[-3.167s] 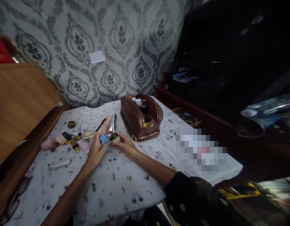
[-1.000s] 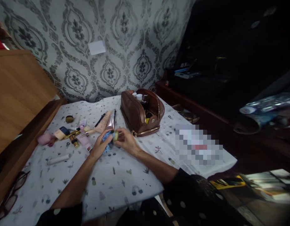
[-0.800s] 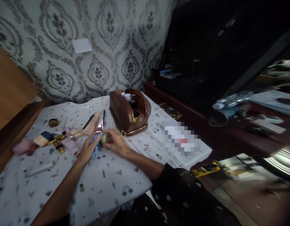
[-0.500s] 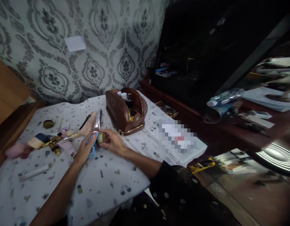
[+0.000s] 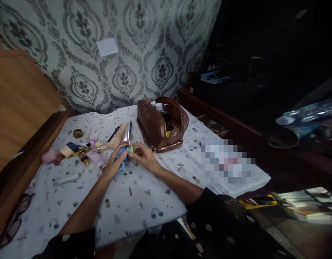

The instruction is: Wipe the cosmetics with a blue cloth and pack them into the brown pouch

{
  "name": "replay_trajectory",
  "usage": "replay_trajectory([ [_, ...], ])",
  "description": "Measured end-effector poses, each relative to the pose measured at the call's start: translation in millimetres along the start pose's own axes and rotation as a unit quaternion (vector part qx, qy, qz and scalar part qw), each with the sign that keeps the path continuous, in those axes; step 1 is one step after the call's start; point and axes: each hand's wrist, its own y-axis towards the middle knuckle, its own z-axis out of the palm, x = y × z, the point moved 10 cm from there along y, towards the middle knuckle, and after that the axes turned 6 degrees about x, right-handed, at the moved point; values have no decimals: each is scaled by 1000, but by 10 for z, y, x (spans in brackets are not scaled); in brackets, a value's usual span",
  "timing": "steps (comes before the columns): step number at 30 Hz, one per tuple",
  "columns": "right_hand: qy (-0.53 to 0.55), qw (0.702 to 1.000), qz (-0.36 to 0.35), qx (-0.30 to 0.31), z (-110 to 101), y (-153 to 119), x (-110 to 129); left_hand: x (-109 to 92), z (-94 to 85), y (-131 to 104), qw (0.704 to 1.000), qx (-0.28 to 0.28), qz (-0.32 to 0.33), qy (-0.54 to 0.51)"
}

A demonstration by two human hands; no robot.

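Note:
My left hand (image 5: 114, 162) is closed around a crumpled blue cloth (image 5: 122, 160). Between the cloth and my right hand (image 5: 145, 157) is a small round container with a greenish side (image 5: 131, 149), pinched by my right fingers; its label cannot be read. Just beyond both hands lies a shiny silver tube (image 5: 126, 133), beside a pinkish-beige tube (image 5: 117, 136). To the right stands a brown toiletry bag (image 5: 155, 126), unzipped, with white-capped bottles (image 5: 158, 106) and a dark bottle inside.
Left of my hands lie a pink sponge (image 5: 49, 156), a navy-capped bottle (image 5: 69, 149), a pink tube (image 5: 96, 158), a white stick (image 5: 67, 179) and a round dark jar (image 5: 78, 133). Glasses (image 5: 16, 221) rest at the left edge. A dark cabinet (image 5: 236, 144) borders the right.
The view has swung left, so everything sits farther right, and the glasses have come into sight. The small container is turned more edge-on between my hands, still against the cloth.

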Motion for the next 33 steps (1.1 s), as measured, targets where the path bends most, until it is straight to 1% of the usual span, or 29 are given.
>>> replay_trajectory([
  [6,79,997,16,-14,-35,20,-46,-65,67,-20,998,51,15,-42],
  [9,104,994,22,-17,-35,25,-40,-53,45,-9,999,30,18,-26],
  [12,116,993,34,-8,-6,22,-40,-19,-8,-10,1000,-10,-3,7],
  [15,119,992,40,-5,3,16,-42,-32,-39,-27,999,-28,-11,15],
  [18,115,992,42,-12,-13,14,-51,-72,-32,-28,1000,-22,9,11],
  [22,115,993,37,-13,-21,15,-40,-7,16,0,1000,6,6,7],
  [26,111,993,32,-12,-17,11,-24,8,33,5,1000,16,12,9],
  [29,110,993,34,-7,-10,10,-28,-26,36,-7,1000,17,19,7],
  [33,100,995,20,-1,-14,12,4,1,10,-12,1000,3,0,7],
])
